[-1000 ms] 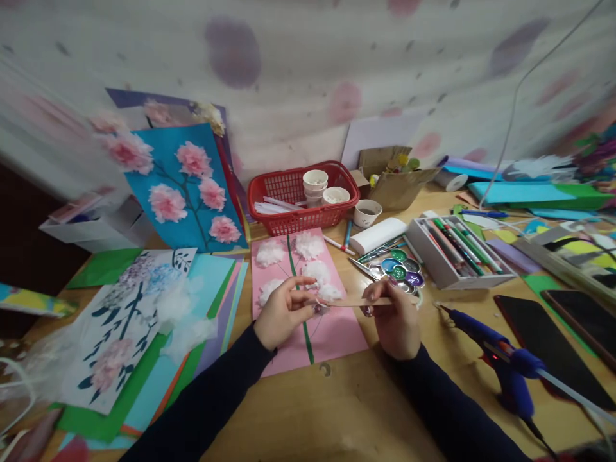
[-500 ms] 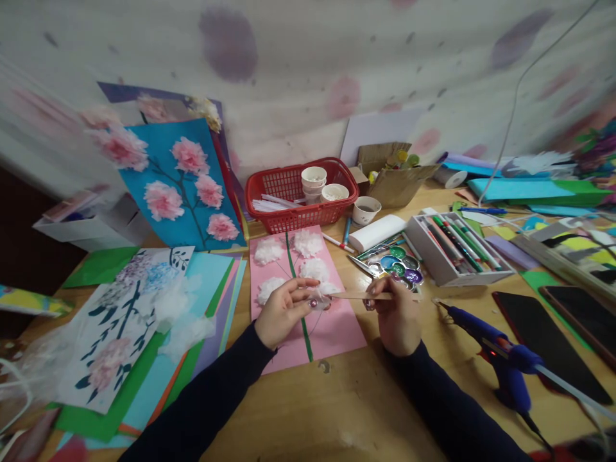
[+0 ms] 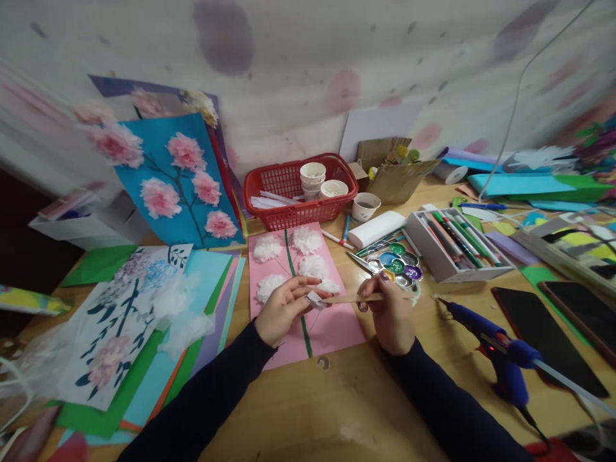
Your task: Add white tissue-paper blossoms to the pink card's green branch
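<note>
A small piece of white tissue paper [image 3: 316,299] is pinched in the fingers of my left hand [image 3: 283,309]. My right hand [image 3: 391,316] grips a thin wooden stick [image 3: 347,298], whose tip meets the tissue piece. Both hands are held above a pink sheet [image 3: 283,340] with a green painted stem [image 3: 308,343]. Several white tissue flowers [image 3: 267,248] sit on that sheet, some partly hidden behind my left hand. Just beyond my right hand lies a paint palette [image 3: 395,264] with several colours.
At the right rest a blue glue gun [image 3: 495,343], dark phones [image 3: 543,346] and a white box of markers [image 3: 457,247]. Behind the sheet stands a red basket [image 3: 274,220] with paper cups. Coloured papers [image 3: 202,324] and a blue flower picture [image 3: 144,144] are at the left.
The tissue piece has turned between my left fingers and now shows as a small white fold at the stick's tip. My right hand has shifted slightly left with the stick.
</note>
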`<state>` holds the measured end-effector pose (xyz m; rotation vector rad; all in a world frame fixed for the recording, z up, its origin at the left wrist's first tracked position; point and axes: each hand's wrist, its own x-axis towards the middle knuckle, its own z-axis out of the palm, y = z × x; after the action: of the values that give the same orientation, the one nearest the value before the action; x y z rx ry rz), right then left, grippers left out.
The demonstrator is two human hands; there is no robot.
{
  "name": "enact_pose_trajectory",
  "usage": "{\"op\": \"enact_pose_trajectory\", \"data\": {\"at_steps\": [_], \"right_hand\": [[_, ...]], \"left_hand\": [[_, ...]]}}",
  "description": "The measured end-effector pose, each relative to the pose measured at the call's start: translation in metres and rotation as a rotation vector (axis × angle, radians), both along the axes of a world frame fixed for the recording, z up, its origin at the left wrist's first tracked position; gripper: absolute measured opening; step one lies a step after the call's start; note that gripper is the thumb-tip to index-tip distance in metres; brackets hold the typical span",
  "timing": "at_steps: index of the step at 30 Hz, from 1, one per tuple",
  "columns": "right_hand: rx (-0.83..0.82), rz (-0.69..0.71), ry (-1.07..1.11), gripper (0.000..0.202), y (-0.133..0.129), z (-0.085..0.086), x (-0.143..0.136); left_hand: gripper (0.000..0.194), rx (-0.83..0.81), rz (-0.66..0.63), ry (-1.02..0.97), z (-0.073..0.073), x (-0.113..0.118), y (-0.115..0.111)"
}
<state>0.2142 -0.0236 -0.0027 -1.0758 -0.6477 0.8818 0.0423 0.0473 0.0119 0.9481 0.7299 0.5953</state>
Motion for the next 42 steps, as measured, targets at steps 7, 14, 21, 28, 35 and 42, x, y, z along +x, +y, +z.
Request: {"op": "enact_pose_trajectory", "data": {"at_steps": [7,14,21,28,35,42], "right_hand": [[-0.004,-0.004,-0.043,0.04,0.0,-0.002,0.0],[0.003,-0.03,-0.035,0.041,0.0,-0.001,-0.001],[-0.035,-0.106,-0.045,0.044,0.002,0.001,0.001],[-0.032,-0.032,-0.09,0.046,0.0,-0.001,-0.003],[-0.008,-0.023,-0.128,0.046,-0.001,-0.005,0.0],[-0.018,-0.02,-0.141,0.046,-0.002,-0.006,0.002]], "left_hand": [[0.025,-0.137,0.032,-0.042,0.008,0.0,-0.002],[0.027,0.137,0.021,0.103,0.005,-0.002,0.002],[0.025,0.311,0.006,0.102,0.004,-0.003,0.003],[0.03,0.369,-0.018,0.124,-0.004,-0.001,-0.001],[0.047,0.335,0.049,0.167,-0.007,-0.002,0.002],[0.051,0.271,-0.025,0.141,-0.003,-0.002,0.002]]}}
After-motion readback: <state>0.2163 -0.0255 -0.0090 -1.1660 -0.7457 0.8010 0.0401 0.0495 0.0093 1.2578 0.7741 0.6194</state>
